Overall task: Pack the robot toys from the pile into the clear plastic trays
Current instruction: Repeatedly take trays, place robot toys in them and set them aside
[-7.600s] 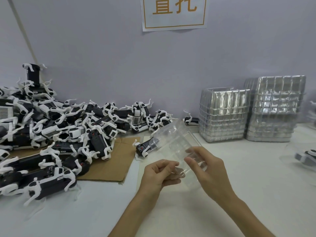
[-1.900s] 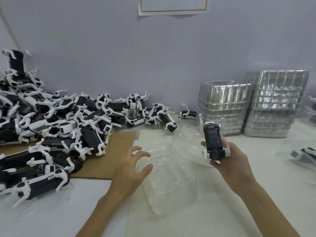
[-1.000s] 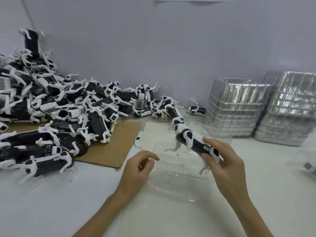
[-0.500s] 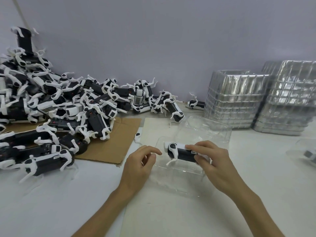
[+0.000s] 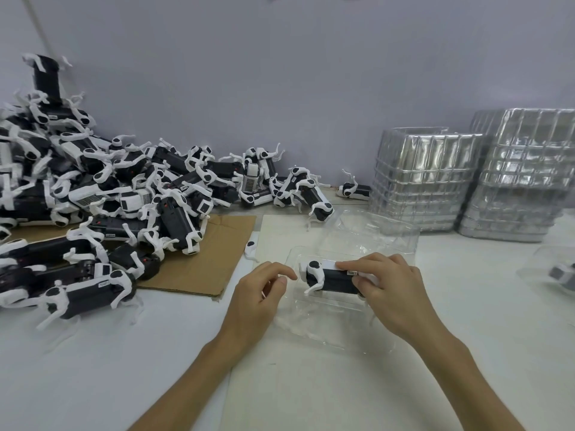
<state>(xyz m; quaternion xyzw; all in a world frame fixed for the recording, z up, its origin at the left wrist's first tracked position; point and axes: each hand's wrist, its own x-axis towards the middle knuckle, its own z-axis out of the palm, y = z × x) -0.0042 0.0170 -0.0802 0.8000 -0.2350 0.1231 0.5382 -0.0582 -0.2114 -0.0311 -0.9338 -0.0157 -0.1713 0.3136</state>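
Observation:
A black-and-white robot dog toy (image 5: 326,276) lies on its side in the near half of an open clear plastic tray (image 5: 314,325) on the white table. My right hand (image 5: 392,290) grips the toy from above, fingers over its back and thumb under it. My left hand (image 5: 258,293) holds the tray's left edge with curled fingers. The tray's other half (image 5: 373,234) stands open behind the toy. A big pile of the same toys (image 5: 102,197) covers the left side, partly on brown cardboard (image 5: 202,259).
Two stacks of clear trays (image 5: 426,181) (image 5: 522,175) stand at the back right against the wall. Another clear tray holding a toy (image 5: 557,275) sits at the right edge. A small loose white part (image 5: 250,245) lies by the cardboard.
My right hand has lowered the toy from above the tray into its near half. My left hand has stayed at the tray's left edge.

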